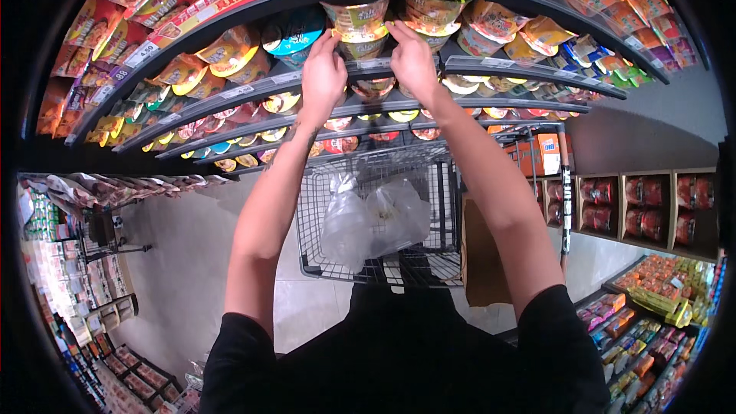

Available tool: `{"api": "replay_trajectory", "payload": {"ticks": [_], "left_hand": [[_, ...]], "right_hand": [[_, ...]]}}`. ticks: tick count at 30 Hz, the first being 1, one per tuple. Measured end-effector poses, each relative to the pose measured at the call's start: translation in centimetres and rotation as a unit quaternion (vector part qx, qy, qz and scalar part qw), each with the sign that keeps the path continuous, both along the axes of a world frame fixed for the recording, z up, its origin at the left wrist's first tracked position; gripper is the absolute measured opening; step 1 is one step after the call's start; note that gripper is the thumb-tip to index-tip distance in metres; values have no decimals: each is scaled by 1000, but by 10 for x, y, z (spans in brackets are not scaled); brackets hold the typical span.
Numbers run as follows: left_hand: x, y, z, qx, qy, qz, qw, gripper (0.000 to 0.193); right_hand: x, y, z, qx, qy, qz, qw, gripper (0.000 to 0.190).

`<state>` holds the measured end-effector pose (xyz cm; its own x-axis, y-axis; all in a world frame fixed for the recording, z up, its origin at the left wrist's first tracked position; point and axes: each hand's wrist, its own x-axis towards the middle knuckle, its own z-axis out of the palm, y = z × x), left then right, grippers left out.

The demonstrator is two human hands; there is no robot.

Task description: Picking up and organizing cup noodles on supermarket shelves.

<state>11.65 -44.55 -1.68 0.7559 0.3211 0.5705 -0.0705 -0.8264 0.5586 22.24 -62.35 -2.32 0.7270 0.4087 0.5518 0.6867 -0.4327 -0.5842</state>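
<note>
Both arms reach up to a store shelf of instant noodle cups. My left hand [324, 76] is at the left side of a stack of noodle cups [361, 34], its fingertips at the rim. On the stack's other side, my right hand [413, 58] has its fingertips by the same rim. Whether the fingers grip or only touch the cups cannot be told. A teal-lidded noodle cup [294, 34] sits left of my left hand, and another stack of cups [432, 14] stands behind my right hand. Beneath my arms, a wire shopping cart [307, 241] holds knotted clear plastic bags [397, 215].
Shelf edges with price tags [276, 83] run above and below the hands. A cardboard box [483, 253] stands right of the cart. Wooden cubbies with red packages [621, 204] are at the right, a snack display [644, 328] at lower right, and more racks [138, 379] at lower left.
</note>
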Motion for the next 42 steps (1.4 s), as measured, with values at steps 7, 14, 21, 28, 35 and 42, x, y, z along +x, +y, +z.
{"api": "replay_trajectory", "payload": {"ticks": [7, 14, 21, 28, 35, 42], "left_hand": [[11, 11, 16, 89, 83, 13, 992, 43], [9, 23, 36, 194, 138, 4, 971, 45], [9, 28, 34, 209, 123, 1, 970, 45], [7, 30, 32, 170, 147, -11, 974, 48], [9, 30, 29, 143, 127, -19, 981, 47], [8, 17, 56, -261, 135, 6, 956, 45]], "right_hand": [[-8, -20, 23, -87, -28, 21, 996, 51], [-4, -26, 26, -126, -23, 74, 989, 55], [-1, -28, 25, -130, -11, 92, 987, 57], [1, -30, 34, -171, 10, 101, 980, 61], [-3, -30, 38, -176, 23, 94, 980, 53], [2, -24, 45, -6, 71, 63, 995, 40]]}}
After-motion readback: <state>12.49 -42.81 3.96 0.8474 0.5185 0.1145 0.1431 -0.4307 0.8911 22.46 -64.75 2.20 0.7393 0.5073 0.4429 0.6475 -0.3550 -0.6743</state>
